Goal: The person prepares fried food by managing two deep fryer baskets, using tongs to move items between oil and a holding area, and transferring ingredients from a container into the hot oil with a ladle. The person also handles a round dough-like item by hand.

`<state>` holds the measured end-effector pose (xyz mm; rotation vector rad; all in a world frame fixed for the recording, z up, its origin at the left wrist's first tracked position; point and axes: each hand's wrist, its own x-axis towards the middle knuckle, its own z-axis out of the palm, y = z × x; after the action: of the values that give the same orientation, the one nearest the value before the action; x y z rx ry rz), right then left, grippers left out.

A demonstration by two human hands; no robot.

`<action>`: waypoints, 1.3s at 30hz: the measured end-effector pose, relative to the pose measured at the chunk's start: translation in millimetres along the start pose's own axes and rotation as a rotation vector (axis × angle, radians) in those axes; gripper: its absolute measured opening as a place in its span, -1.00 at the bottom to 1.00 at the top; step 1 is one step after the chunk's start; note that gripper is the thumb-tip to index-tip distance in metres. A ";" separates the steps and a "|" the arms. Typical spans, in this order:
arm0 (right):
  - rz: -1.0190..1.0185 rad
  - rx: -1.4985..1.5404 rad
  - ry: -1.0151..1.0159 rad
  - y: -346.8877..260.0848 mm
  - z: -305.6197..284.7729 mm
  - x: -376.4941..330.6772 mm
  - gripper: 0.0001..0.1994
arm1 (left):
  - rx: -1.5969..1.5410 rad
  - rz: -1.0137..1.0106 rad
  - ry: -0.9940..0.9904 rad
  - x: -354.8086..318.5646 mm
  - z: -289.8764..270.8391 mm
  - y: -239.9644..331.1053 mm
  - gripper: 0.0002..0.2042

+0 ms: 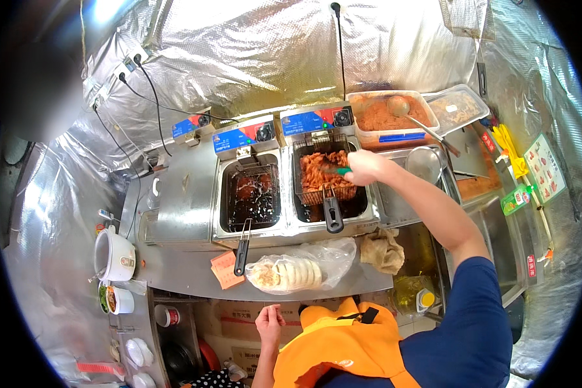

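Observation:
My right hand [363, 167] is closed round a green-handled tool [340, 171] whose working end dips among reddish fried pieces [318, 169]. These pieces fill a wire fry basket [317, 196], which sits over the right fryer tank [368, 210] with its black handle [333, 215] toward me. At waist height, near the counter's front edge, my left hand [269, 324] has its fingers curled closed, with nothing visible in them. Left of the filled basket, a second fry basket [270, 205] stands in the dark oil of the left tank, its black handle [241, 257] over the front edge.
Pale round flatbreads in a clear bag [284, 274] lie in front of the fryers, beside a crumpled cloth [383, 251]. A tub of reddish meat [385, 115] with a ladle [409, 112] stands behind right. A white pot [115, 255] is left; an oil jug [412, 294] stands below the counter.

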<state>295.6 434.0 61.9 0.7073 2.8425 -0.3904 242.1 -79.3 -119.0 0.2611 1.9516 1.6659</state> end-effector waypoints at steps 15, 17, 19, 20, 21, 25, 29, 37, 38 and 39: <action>0.080 -0.109 0.008 -19.0 -20.1 -72.0 -0.75 | -0.047 0.051 -0.535 76.8 110.1 133.5 -0.62; 0.150 -0.072 0.045 -26.3 -28.1 -72.5 -0.75 | -0.170 -0.040 -0.574 94.7 139.0 152.9 -0.57; 0.240 -0.030 0.067 -20.5 -21.4 -57.1 -0.75 | -0.313 -0.146 -0.610 111.0 180.7 179.0 -0.54; 0.175 -0.054 -0.029 -16.1 -12.7 -48.6 -0.76 | -0.359 -0.185 -0.636 113.9 200.6 196.3 -0.52; 0.126 -0.035 -0.027 -20.3 -9.2 -46.4 -0.72 | -0.391 -0.236 -0.620 119.1 209.7 204.6 -0.52; 0.106 0.109 0.090 -10.2 -30.9 -29.2 -0.65 | -0.583 -0.481 -0.583 145.1 229.8 215.3 -0.59; 0.188 0.149 0.093 24.0 6.1 9.9 -0.62 | -0.703 -0.724 -0.578 150.4 244.6 221.1 -0.71; 0.179 0.143 0.117 8.6 -29.3 -36.8 -0.57 | -0.655 -0.753 -0.520 163.8 234.7 258.7 -0.90; 0.196 0.165 0.151 7.7 -30.8 -40.1 -0.57 | -0.682 -0.765 -0.534 166.5 234.5 269.7 -0.89; 0.212 0.186 0.186 5.5 -32.8 -44.1 -0.57 | -0.709 -0.778 -0.548 169.1 231.9 276.4 -0.89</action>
<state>332.7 429.4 102.5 1.1245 2.8844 -0.5883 167.7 257.8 79.9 -0.2656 0.8072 1.4171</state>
